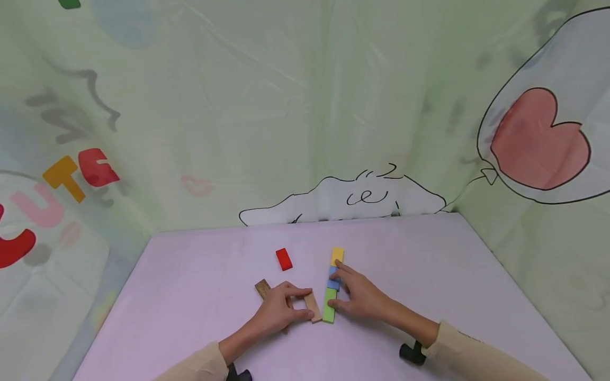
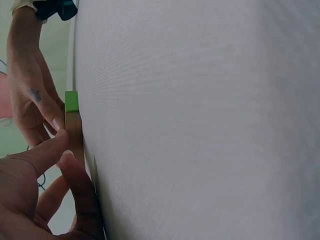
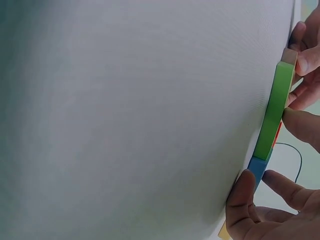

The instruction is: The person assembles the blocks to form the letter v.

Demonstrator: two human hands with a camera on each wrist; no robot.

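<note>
My left hand (image 1: 281, 307) pinches a pale wooden block (image 1: 312, 307) between thumb and index finger, close to the lower left of a row of coloured blocks. That row has a yellow block (image 1: 337, 256) at the far end, a blue block (image 1: 333, 284) in the middle and a green block (image 1: 329, 306) nearest me. My right hand (image 1: 361, 296) reaches over the row from the right. Its thumb touches the green block, and fingertips rest on the blue block, as the right wrist view also shows (image 3: 258, 167).
A red block (image 1: 284, 259) lies apart, left of the row. Beyond my left hand a dark brown block (image 1: 262, 288) is partly covered by that hand. The pale tablecloth (image 1: 200, 275) reaches back to a printed curtain (image 1: 248, 106).
</note>
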